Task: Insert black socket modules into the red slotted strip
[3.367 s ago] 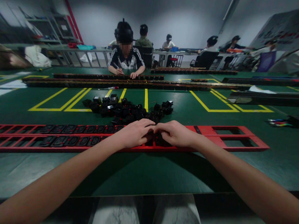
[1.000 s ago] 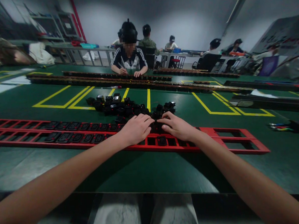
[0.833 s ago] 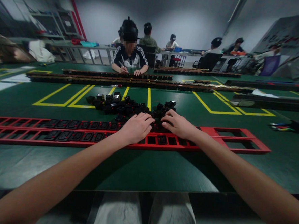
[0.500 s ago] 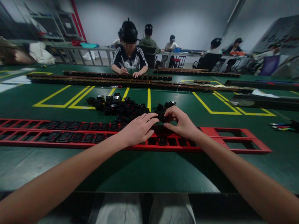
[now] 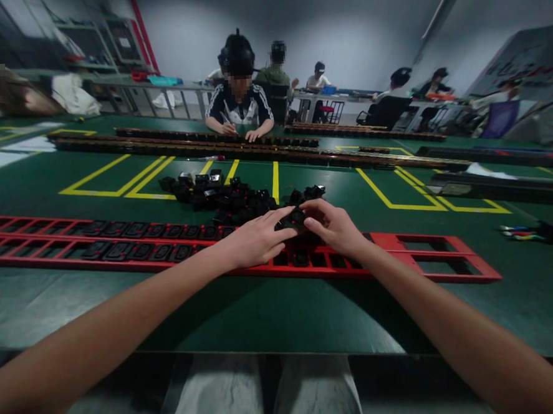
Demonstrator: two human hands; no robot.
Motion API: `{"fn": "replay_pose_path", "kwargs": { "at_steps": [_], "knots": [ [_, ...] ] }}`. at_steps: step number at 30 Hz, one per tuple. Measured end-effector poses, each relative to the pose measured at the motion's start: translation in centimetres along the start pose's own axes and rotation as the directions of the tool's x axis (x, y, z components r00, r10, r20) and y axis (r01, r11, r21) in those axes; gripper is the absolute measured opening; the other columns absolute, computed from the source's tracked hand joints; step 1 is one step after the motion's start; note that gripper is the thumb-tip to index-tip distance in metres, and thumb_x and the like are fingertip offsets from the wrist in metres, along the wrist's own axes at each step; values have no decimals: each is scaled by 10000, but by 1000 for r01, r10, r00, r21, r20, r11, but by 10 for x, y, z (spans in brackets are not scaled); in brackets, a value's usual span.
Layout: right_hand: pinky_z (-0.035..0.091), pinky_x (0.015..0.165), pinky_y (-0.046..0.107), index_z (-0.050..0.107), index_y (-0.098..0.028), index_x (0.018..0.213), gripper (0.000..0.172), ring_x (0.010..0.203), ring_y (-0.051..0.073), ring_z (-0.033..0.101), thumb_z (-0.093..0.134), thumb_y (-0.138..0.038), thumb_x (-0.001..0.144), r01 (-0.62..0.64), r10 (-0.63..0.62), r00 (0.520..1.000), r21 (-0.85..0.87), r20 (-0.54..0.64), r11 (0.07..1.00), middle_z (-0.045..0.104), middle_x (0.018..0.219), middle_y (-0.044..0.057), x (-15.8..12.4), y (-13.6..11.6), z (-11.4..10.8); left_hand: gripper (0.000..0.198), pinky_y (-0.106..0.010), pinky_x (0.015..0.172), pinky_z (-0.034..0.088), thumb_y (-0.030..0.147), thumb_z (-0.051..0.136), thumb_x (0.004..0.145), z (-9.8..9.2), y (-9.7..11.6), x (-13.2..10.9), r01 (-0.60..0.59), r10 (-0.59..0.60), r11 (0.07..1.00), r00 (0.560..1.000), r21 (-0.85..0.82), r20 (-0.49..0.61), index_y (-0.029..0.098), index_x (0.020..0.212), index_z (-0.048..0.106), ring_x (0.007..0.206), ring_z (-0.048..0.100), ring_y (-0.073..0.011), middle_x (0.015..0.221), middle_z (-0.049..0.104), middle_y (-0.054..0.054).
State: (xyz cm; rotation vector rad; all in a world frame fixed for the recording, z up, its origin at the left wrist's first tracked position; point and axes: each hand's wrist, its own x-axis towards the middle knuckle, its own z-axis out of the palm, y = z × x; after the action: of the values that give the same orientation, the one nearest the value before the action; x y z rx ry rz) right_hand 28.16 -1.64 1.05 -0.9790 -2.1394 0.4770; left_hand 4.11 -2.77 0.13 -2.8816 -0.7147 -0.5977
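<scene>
While the frame (image 5: 391, 245) is part-filled (left slots (image 5: 29, 249) bare), my left hand (image 5: 255, 239) and right hand (image 5: 333, 228) pinch a block (image 5: 297, 219).

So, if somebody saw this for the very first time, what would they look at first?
Probably the long red frame lying across the green table, with black pieces in some of its openings. The left hand and right hand come close together over it, with a small black part between them, near a messy heap of black parts. Across the table sits someone in big black headgear.
</scene>
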Motion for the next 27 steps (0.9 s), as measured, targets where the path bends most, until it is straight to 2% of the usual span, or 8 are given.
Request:
{"fn": "replay_pose_path", "kwargs": {
  "at_steps": [3,7,11,15,17,19,23,27],
  "knots": [
    [562,836,378,568,-192,1321,390,919,215,701,501,-327,961,59,-58,998,-54,31,997,731,1089,82,-1,1,0,364,-513,1136,415,197,527,942,0,0,0,-6,6,1000,1000,18,8,180,1303,568,1419,374,-354,1526,318,-191],
    [528,992,424,520,-203,1420,452,1152,241,656,458,-307,985,160,-148,981,-89,129,983,651,1327,99,-1,0,-3,381,-515,1122,424,203,523,946,0,1,0,8,-9,999,999,32,33,202,1326,544,1400,408,-335,1510,360,-185],
    [497,1048,460,490,-221,1447,498,1255,259,596,522,-287,955,197,-181,964,-65,195,978,596,1404,103,-2,-3,-6,332,-503,1072,459,220,513,952,-1,2,1,14,-16,999,999,51,39,170,1277,559,1336,481,-330,1465,421,-211],
    [517,1001,440,519,-230,1374,461,1175,254,635,568,-223,916,149,-125,971,-105,203,983,648,1310,93,-2,-3,-4,241,-446,1027,486,207,503,947,-3,3,2,26,-28,999,999,33,39,139,1164,583,1274,537,-299,1403,507,-191],
    [526,960,435,534,-226,1308,430,1108,258,651,615,-224,885,115,-87,980,-157,177,981,668,1231,91,-3,-3,-2,190,-420,1044,471,185,483,943,-6,2,3,74,-74,997,997,25,3,127,1091,588,1287,528,-279,1431,502,-184],
    [529,926,428,548,-219,1226,392,1060,256,643,665,-249,853,129,-102,985,-195,142,972,656,1176,93,-3,-5,-1,167,-409,1057,455,180,467,942,-10,-2,4,142,-141,989,990,30,-23,134,1045,590,1293,519,-264,1412,535,-163],
    [525,887,403,564,-198,1113,316,1034,247,600,701,-275,838,223,-196,970,-206,145,953,604,1121,104,-4,-20,-1,184,-405,984,475,239,467,942,-26,-24,5,277,-279,959,960,60,28,160,1031,608,1139,593,-252,1176,660,-107],
    [521,854,401,575,-199,1110,299,1008,248,600,699,-274,849,220,-186,968,-209,169,953,608,1093,102,-8,-37,4,235,-339,842,482,285,439,947,-38,-53,-6,358,-358,933,927,25,113,170,1001,637,924,624,-208,1006,683,-72]
  ]
}}
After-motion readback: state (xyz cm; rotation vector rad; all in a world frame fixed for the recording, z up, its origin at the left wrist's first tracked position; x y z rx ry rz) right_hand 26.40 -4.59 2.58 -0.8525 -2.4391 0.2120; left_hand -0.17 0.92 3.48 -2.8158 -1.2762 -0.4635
